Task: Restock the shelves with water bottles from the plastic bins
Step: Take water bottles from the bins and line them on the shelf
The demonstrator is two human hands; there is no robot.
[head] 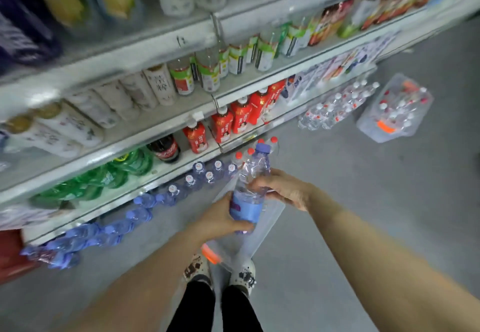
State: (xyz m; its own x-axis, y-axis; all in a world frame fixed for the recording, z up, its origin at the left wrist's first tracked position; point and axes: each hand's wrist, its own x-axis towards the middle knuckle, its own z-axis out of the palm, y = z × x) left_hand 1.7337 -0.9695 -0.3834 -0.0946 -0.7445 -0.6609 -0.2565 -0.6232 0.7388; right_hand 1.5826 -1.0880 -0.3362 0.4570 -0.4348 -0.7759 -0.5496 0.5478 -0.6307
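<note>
A clear water bottle with a blue cap and blue label is held upright in front of me, above a clear plastic bin on the floor. My left hand grips its lower part at the label. My right hand grips its middle from the right. Blue-capped water bottles stand in a row along the bottom shelf to the left. Red-capped bottles stand just behind the held bottle.
A second clear bin with red- and white-capped bottles sits on the floor far right, beside a row of small bottles. Shelves above hold red, green and white drinks. A red crate is at the left. My feet stand behind the near bin.
</note>
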